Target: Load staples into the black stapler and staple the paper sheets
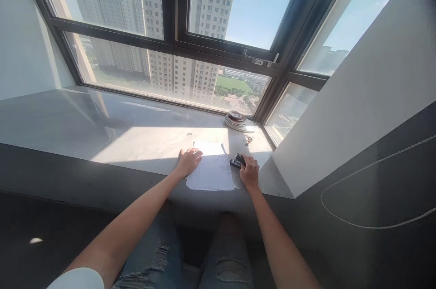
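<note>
So the paper (211, 173) lies on the sill (160, 137) right between the two hands, long axis running away from the person toward the window. Left hand (189, 162) is on its left edge, fingers fairly loose over it; can't tell if it's pinching or just resting there. Right hand (249, 172) is closed around the right end of what looks like a black stapler (237, 161). That lies just beside the paper's right edge, long axis roughly crosswise, free end pointing left at the paper. Touching or a sliver apart? Can't tell. Right hand's clearly the nearer one to it. Some small metal bits (249, 140) sit beyond it, toward the window.
</note>
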The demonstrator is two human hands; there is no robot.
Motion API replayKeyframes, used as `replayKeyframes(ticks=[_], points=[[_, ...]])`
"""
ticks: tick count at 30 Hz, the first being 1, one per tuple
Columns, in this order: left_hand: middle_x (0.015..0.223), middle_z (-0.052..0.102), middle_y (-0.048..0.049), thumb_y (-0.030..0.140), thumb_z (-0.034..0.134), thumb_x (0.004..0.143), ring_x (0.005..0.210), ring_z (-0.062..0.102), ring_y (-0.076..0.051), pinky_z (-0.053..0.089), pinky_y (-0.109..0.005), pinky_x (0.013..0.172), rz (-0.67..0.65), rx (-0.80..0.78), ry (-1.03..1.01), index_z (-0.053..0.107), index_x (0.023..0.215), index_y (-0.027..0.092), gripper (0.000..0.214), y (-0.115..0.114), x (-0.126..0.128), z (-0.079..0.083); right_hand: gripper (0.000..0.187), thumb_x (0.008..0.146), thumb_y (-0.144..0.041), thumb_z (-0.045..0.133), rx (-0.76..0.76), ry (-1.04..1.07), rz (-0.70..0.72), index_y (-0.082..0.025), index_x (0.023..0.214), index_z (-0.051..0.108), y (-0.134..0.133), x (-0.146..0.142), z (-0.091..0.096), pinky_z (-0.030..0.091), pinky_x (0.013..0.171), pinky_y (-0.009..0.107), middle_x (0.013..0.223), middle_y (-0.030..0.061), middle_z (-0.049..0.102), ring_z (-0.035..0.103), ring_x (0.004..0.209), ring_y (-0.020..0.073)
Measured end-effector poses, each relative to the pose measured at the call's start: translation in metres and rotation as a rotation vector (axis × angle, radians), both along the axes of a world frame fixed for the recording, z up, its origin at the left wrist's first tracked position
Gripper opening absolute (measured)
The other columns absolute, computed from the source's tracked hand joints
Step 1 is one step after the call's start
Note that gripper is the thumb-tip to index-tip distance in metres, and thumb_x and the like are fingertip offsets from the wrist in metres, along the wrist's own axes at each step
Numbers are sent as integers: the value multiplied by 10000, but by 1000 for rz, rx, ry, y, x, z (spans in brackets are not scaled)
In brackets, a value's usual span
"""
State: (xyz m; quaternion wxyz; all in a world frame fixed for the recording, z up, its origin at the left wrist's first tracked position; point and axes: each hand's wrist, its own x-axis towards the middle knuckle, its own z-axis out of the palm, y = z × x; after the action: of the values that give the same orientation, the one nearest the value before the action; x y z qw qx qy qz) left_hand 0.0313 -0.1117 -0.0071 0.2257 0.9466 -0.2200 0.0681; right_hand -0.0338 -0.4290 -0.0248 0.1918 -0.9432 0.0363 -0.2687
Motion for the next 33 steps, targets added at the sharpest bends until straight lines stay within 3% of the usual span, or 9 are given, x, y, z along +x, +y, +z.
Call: replayKeyframes(ticks=[3,6,10,15,19,24,29,33], points=[[1574,598,-110,336,407,1108,1478,521,-361,175,-801,1267,25,10,-4,691,1326,285,361,1,0,0,495,984,-151,428,-27,31,116,-203,1435,625,3,-1,3,426,1067,514,1309,165,661,544,1241,364],[1546,609,-123,269,403,1098,1487,514,-328,255,-692,1306,16,10,-75,690,1329,255,370,-2,-5,4,468,976,-147,452,-40,26,152,-204,1403,635,7,-2,6,426,1071,492,1311,154,667,558,1245,349],[1596,572,-112,329,456,1095,1516,491,-298,327,-563,1320,-274,45,-96,688,1367,242,368,-28,-20,12,441,952,-138,472,-19,16,158,-199,1353,646,10,-4,9,395,1082,489,1305,149,677,564,1245,339],[1777,352,-67,474,597,1046,1664,266,-370,175,-678,1343,-587,138,17,577,1566,357,533,-69,-34,20,449,910,-117,492,-19,12,151,-188,1326,644,12,-6,13,375,1064,457,1297,145,681,564,1235,327],[1831,170,-65,527,553,1061,1694,135,-387,128,-711,1333,-564,172,91,484,1649,377,611,-77,-33,16,417,903,-120,518,-39,13,131,-196,1289,658,14,-6,16,367,1035,436,1255,132,689,575,1183,318],[1832,161,-65,556,494,1087,1695,161,-356,114,-671,1349,-570,233,54,358,1705,407,650,-72,-29,13,376,897,-142,563,-25,-9,136,-190,1258,659,17,-4,18,348,1043,433,1239,124,694,578,1168,312],[1832,168,-47,671,532,1036,1652,242,-460,207,-738,1296,-600,373,72,489,1637,439,645,-76,-15,25,312,949,-210,603,15,-32,170,-195,1256,657,17,-2,18,342,1034,427,1249,113,695,575,1175,305],[1832,180,-39,703,483,1044,1665,198,-459,168,-746,1303,-601,425,89,460,1650,453,656,-81,-7,30,234,1079,-321,527,41,-47,176,-212,1223,676,18,0,20,338,997,407,1204,87,704,581,1124,273]])
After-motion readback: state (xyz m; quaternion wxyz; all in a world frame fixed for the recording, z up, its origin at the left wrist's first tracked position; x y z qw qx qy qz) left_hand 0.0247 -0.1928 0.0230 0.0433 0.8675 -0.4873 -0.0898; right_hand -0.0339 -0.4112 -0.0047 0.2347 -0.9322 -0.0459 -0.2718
